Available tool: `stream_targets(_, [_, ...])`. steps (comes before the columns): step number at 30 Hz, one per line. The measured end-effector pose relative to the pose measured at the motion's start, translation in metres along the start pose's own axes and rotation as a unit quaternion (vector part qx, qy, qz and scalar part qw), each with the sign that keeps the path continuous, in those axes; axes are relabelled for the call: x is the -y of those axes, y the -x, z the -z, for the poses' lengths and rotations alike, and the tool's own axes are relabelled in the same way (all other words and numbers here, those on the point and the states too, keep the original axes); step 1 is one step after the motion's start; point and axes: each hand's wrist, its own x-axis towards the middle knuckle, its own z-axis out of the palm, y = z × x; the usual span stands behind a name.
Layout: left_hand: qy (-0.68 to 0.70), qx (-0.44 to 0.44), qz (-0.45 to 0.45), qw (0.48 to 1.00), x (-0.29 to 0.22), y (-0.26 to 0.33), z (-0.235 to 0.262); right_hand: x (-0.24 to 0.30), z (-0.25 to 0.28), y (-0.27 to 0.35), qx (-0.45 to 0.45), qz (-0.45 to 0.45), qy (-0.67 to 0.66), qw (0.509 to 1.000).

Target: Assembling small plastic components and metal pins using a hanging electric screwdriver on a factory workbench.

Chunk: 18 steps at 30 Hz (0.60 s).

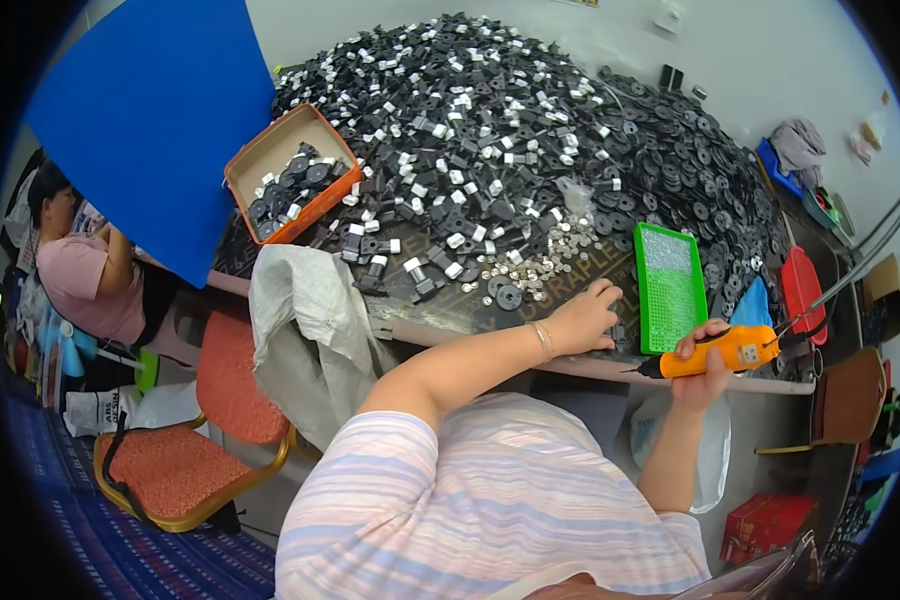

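Observation:
My right hand is wrapped round an orange electric screwdriver, its dark tip pointing left toward my other hand. Over the table's front edge, my left hand has its fingers curled down beside a small dark part; what they grip is mostly hidden. Just right of that hand lies a green tray filled with small pale pieces. Small silvery round parts are scattered beyond my left hand, near a black disc.
A huge heap of black and white plastic parts covers the table's back, with black discs at right. An orange-rimmed box holds more parts. A whitish sack hangs over the front edge. A red tray lies right; another person sits left.

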Motion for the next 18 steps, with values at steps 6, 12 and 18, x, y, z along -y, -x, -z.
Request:
stream_targets(6, [-0.219, -0.092, 0.026, 0.971, 0.031, 0.021, 0.134, -0.01, -0.01, -0.017, 0.022, -0.01, 0.007, 1.0])
stream_targets(12, [-0.476, -0.241, 0.239, 0.811, 0.136, 0.101, 0.309, -0.022, -0.01, -0.04, 0.011, -0.029, -0.013, 0.999])
stream_targets(18, [-0.355, -0.185, 0.32, 0.859, 0.159, 0.114, 0.294, -0.037, -0.01, -0.056, -0.006, -0.03, 0.007, 1.0])
